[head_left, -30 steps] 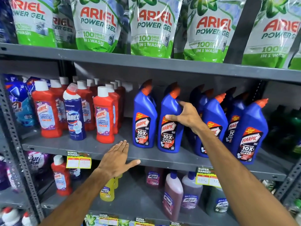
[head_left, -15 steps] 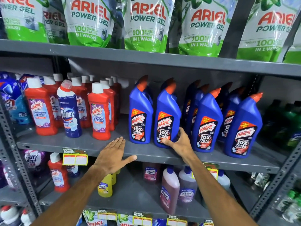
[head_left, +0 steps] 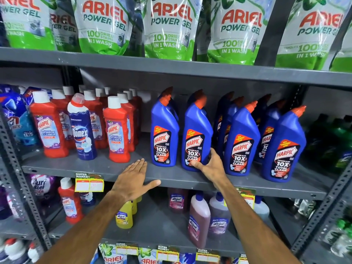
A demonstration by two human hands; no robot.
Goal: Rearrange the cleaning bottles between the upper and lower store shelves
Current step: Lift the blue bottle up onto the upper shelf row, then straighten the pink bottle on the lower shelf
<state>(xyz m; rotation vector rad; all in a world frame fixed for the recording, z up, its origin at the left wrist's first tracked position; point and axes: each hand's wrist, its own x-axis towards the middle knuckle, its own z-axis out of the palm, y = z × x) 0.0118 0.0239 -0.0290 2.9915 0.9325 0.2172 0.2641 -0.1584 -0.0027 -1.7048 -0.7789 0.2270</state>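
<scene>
A: Right hand (head_left: 209, 164) has dropped. A second ago it sat high on the shoulder of the second blue plastic Harpic toilet-cleaner bottle with the orange angled cap (head_left: 198, 134); now it cups the bottle's base, thumb across the lower label, fingers curled round the right side.

B: Bottle lifted?

A: Not visibly. It stands upright on the grey metal middle shelf (head_left: 171, 176), beside its twin to the left. A low grip like this looks like preparation to lift or slide it, likely toward the lower shelf (head_left: 162, 223).

B: Left hand (head_left: 133, 181)?

A: Flat, fingers spread, palm down at the shelf's front lip. Holds nothing. Barely shifted over the second.

B: Containers?

A: All capped; the blue bottles are opaque, contents unseen. Left of them, a block of red Harpic bathroom-cleaner bottles with white caps (head_left: 116, 134) and one dark-blue Domex bottle (head_left: 82, 130). Below, translucent Lizol bottles: one with reddish-brown liquid (head_left: 199, 220), nearly full, one yellow (head_left: 124, 216). Green-and-white Ariel gel pouches (head_left: 102, 25) on top.
</scene>
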